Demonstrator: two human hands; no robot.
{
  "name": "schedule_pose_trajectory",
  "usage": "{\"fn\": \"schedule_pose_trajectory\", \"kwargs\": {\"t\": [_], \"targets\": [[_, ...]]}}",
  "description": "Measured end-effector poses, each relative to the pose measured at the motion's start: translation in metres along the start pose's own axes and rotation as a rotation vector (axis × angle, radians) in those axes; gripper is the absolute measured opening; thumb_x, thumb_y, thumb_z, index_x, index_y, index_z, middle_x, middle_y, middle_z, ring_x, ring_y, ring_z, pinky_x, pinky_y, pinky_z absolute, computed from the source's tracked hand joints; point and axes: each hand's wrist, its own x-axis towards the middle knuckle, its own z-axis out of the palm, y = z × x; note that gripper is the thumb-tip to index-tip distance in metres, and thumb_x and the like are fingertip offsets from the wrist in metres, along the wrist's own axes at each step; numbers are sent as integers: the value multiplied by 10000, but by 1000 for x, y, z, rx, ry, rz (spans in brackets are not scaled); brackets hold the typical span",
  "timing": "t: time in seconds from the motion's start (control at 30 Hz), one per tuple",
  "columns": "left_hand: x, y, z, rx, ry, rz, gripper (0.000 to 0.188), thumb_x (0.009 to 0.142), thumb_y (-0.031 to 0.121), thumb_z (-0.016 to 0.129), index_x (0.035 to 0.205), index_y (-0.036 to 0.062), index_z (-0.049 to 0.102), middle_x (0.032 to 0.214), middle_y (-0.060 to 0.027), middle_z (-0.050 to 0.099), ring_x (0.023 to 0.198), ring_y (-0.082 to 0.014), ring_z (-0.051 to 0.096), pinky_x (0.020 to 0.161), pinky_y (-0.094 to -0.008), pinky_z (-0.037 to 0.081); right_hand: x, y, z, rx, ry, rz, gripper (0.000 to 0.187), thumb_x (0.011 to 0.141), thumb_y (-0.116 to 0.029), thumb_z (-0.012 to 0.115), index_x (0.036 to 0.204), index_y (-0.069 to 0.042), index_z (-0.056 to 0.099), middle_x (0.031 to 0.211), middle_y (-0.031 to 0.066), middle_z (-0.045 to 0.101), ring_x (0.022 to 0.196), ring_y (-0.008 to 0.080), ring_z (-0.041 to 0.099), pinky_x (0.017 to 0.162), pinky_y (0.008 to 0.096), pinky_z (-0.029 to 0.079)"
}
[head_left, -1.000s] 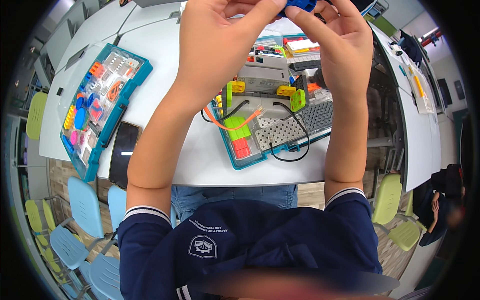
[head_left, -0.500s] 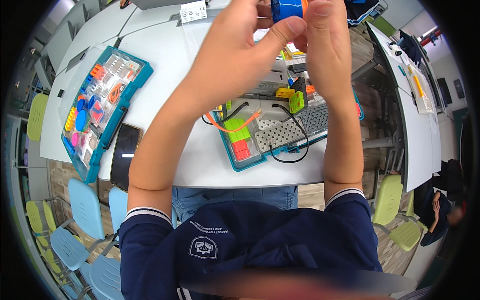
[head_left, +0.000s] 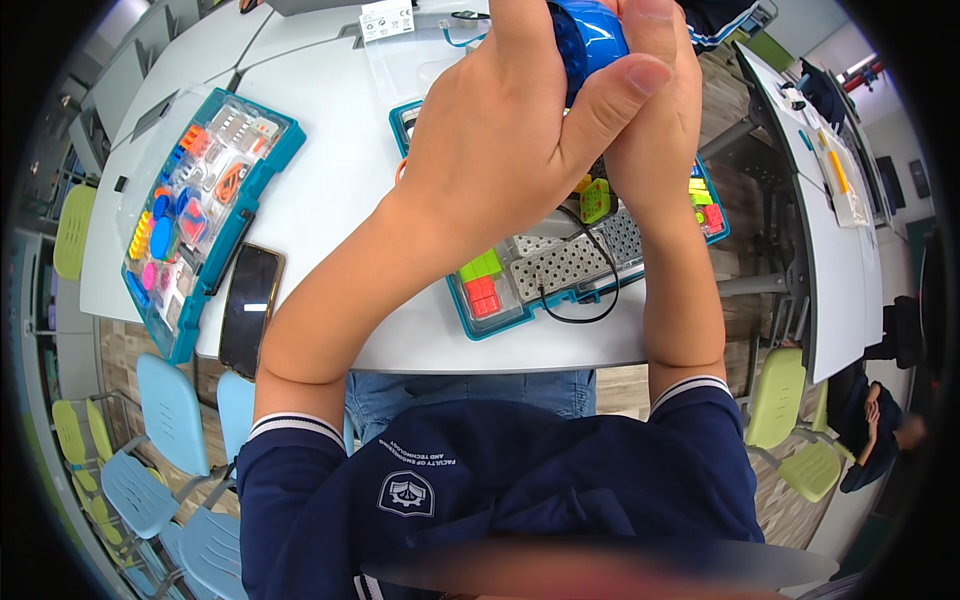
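Raised at the top of the view, a glossy blue rounded plastic part [head_left: 603, 38] with a darker, ribbed side sits between my two hands. My left hand [head_left: 505, 140] is closed against it from the left, its thumb stretched across toward the right hand. From the right, my right hand [head_left: 655, 130] grips the same part, thumb on its near side. The upper edge cuts off some fingers. Below them lies a teal-rimmed kit tray [head_left: 470, 322] with grey perforated plates [head_left: 560, 270], lime and red blocks [head_left: 482, 296] and a black cable [head_left: 612, 290]; my left hand and forearm hide part of it.
A second teal organizer case [head_left: 290, 140] of colourful small parts lies to the left, with a black phone [head_left: 250, 310] beside it near the table edge. A white box [head_left: 387, 17] stands at the back. Chairs [head_left: 170, 415] stand left; another table [head_left: 840, 290] is at right.
Both hands have shifted and turned with the blue part, showing more of its blue face and ribbed side. My left hand and forearm have moved right and now cover more of the tray.
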Motion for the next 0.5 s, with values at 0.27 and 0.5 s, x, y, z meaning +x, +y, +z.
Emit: {"fn": "schedule_pose_trajectory", "kwargs": {"t": [0.27,0.5], "targets": [[0,-32,14,-25,154,110,595,977,410,703,1242,-40,416,910,-199,653,729,-261,692,627,-343,553,-7,-20,4,94,45,145,300,1108,-288,420,952,-53,525,853,-8,514,756,53,456,670,222,406],[1,-23,10,129,182,137,562,964,379,727,1213,-36,440,893,-183,652,691,-242,688,598,-333,552,-6,-18,1,-101,32,33,338,1112,-295,402,931,-41,531,821,-5,504,745,52,450,655,229,395]]}}
